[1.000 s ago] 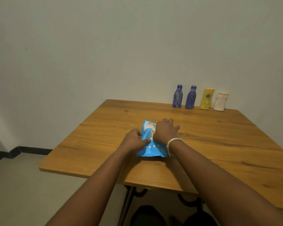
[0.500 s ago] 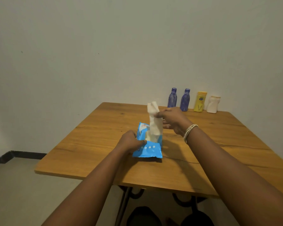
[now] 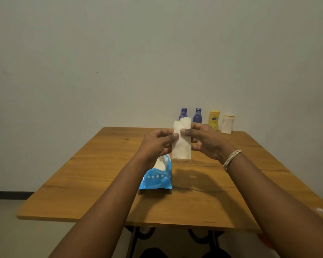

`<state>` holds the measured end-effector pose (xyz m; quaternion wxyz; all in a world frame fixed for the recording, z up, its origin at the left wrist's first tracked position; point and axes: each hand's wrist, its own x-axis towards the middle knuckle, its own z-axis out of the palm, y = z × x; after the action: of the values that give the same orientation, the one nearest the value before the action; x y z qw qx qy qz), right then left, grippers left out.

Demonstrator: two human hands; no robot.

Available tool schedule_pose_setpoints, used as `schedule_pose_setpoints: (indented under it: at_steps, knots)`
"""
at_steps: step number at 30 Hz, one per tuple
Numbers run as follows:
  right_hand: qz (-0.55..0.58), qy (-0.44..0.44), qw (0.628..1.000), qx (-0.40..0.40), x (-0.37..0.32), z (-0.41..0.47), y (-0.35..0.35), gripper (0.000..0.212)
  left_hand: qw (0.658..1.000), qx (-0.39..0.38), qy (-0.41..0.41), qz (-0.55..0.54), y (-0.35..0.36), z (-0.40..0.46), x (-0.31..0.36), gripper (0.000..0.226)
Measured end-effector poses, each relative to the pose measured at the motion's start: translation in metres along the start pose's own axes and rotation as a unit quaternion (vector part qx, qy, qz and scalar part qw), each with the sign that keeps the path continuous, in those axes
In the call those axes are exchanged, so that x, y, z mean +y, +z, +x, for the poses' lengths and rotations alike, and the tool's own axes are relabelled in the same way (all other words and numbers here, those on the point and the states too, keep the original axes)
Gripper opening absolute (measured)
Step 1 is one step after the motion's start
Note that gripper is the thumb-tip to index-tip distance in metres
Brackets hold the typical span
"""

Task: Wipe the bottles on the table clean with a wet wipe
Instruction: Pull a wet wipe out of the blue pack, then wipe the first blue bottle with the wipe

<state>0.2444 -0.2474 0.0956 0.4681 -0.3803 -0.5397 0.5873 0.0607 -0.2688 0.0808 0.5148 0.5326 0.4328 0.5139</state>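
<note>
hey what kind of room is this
Probably a plain room in a home: a wooden table against a bare wall, toiletry-style bottles lined along it, and a wet-wipe pack.

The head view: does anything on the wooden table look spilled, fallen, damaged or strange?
Nothing stands out. The two purple bottles, the yellow bottle and the white bottle stand upright in a row by the wall. The blue wipe pack lies open on the wooden table, and both hands pinch the folded white wipe.
</note>
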Motion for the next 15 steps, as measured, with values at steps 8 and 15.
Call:
schedule_pose_setpoints:
  at_steps: [8,15]
  knots:
    - [0.052,-0.01,0.999,-0.004,0.009,-0.009,-0.025,0.021,1.0,-0.016,-0.014,-0.001,0.014,0.011,-0.002,0.028]
    - [-0.002,-0.03,0.999,0.044,0.007,-0.005,-0.027,0.033,0.999,0.001,-0.046,-0.016,0.024,0.018,-0.004,0.05]
